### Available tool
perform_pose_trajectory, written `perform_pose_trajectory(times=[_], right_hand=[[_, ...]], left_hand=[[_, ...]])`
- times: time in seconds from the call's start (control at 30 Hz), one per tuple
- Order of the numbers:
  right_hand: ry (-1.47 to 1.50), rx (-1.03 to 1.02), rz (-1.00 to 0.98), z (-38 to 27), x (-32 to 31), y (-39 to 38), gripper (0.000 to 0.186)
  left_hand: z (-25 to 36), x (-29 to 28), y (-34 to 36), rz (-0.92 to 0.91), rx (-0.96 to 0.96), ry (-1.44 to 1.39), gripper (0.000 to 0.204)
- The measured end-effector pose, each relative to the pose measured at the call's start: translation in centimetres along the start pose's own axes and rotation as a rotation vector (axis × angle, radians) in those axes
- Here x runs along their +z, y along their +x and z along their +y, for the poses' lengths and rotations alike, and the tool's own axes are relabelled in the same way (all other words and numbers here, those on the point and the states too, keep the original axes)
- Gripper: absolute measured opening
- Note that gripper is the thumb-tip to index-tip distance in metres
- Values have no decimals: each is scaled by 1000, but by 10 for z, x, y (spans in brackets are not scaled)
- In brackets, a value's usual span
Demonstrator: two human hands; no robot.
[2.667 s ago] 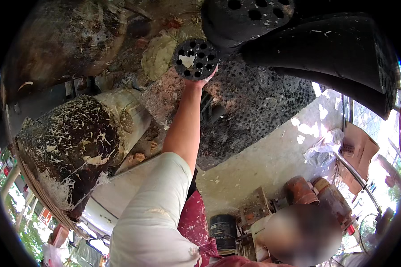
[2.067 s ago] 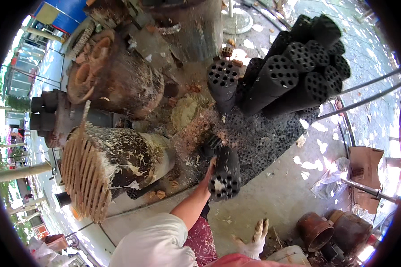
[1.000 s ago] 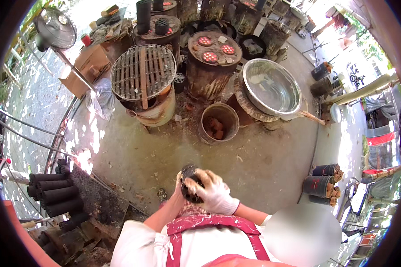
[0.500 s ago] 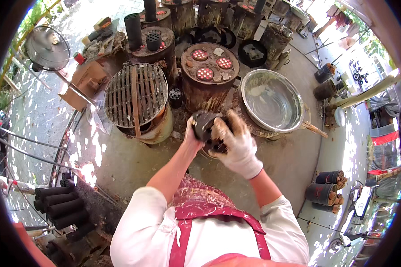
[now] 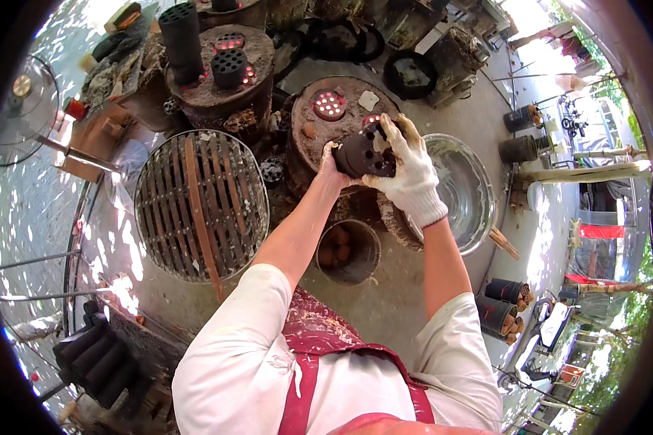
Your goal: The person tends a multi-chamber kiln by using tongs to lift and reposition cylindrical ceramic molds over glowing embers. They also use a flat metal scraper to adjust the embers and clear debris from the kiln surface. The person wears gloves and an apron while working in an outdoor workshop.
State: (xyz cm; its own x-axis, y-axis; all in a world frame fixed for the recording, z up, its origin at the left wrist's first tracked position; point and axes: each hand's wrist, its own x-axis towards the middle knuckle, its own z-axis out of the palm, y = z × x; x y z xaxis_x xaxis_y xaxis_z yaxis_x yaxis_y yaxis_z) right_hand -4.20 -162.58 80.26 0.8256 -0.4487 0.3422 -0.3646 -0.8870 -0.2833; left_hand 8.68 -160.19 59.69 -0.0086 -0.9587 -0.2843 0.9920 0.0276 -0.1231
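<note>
Between my two hands a black honeycomb coal briquette (image 5: 355,154) is tilted, its holed end turned toward the right. Bare, my left hand (image 5: 331,172) grips its left end. My right hand (image 5: 412,177), in a soiled white glove, wraps its fingers over the holed end. Both hands are over the near edge of a round rusty stove (image 5: 306,134). In the stove's top a briquette (image 5: 329,105) glows red in its hole, and a second glowing one is partly hidden behind the held briquette. A pale flat chip (image 5: 369,98) lies beside them.
A round slatted grate (image 5: 163,203) stands at left, a wide metal basin (image 5: 479,185) at right. Below my hands is a bucket (image 5: 375,254) with brown lumps inside. Another stove (image 5: 257,58) bears black briquettes (image 5: 229,67). Black cylinders (image 5: 98,359) are piled at lower left.
Both hands have carried the briquette forward and slightly up, from in front of the stove to over its near edge. The view has shifted, and the bucket below has come into sight.
</note>
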Motion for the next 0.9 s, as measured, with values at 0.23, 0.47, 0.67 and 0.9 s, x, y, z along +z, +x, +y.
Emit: perform_pose_trajectory(times=[0.23,0.47,0.67,0.9], right_hand=[[98,161,-163,6,1,57,100],[26,158,-291,30,-11,50,100],[244,132,63,33,-59,-78,92],[404,726,-231,35,-66,-528,73]], left_hand=[[17,35,-4,343,-78,143,60],[-9,55,-58,781,305,735,46],[10,111,-69,334,1450,1552,42],[-163,67,-147,495,1244,2089,44]])
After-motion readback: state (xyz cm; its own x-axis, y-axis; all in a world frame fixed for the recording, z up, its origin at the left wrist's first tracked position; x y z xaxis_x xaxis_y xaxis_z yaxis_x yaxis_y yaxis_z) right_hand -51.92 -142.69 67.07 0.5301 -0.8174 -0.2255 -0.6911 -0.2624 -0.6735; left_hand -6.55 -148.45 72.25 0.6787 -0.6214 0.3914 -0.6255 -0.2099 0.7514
